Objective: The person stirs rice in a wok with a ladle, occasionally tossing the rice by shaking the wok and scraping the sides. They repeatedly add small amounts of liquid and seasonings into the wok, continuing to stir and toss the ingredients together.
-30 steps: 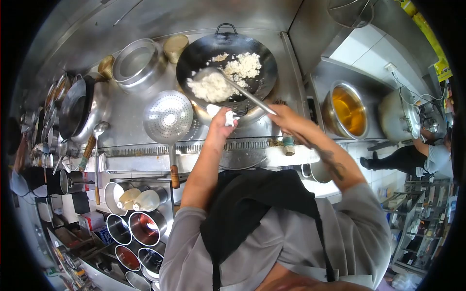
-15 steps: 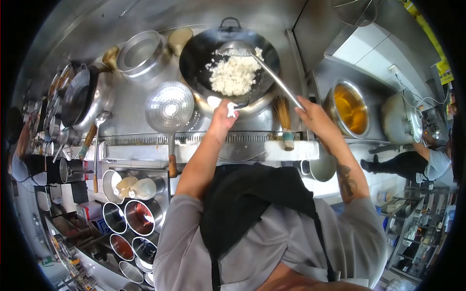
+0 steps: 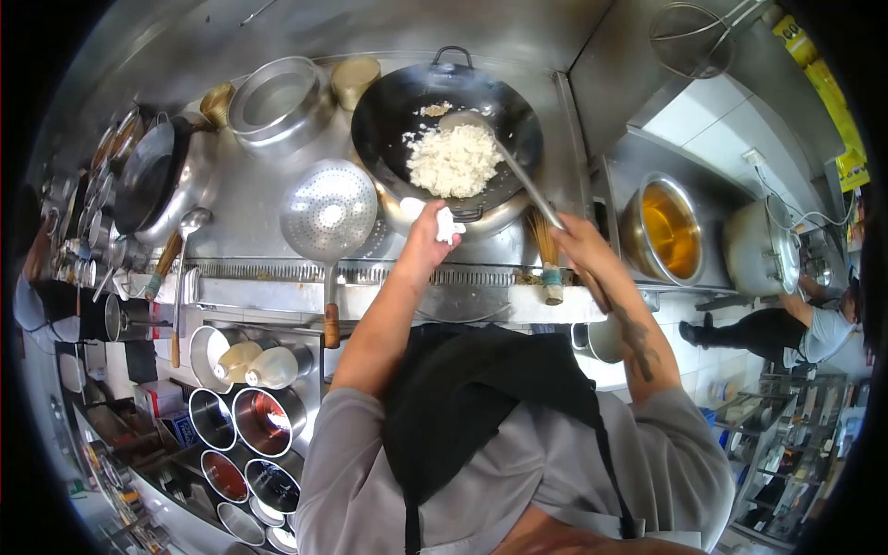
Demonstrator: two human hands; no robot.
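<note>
Left hand: the left hand [image 3: 425, 239] sits at the centre of the frame, fingers curled tight around a white cloth [image 3: 448, 225], which is pressed onto the near handle of the wok.
Right hand: the right hand [image 3: 578, 245], right of centre, is closed in a full grip on the end of the ladle [image 3: 504, 162].
Ladle: its long handle slants up and left from the right hand, and its bowl rests on the far edge of the rice.
Wok: the black wok [image 3: 388, 111] is at upper centre, on the steel range.
Rice: a mound of white rice [image 3: 453, 159] lies in the middle of the wok, with a few loose bits near the far wall.
Skimmer: a perforated skimmer [image 3: 328, 211] lies just left of the wok, its wooden handle pointing down.
Brush: a bamboo brush [image 3: 548, 254] stands between the two hands, at the range's front edge.
Right side: a steel pot of orange liquid [image 3: 662, 227] is well apart from the wok.
Lower left: round seasoning tins [image 3: 264, 421] are clustered together.
Far right: a co-worker [image 3: 805, 324] is bending.
</note>
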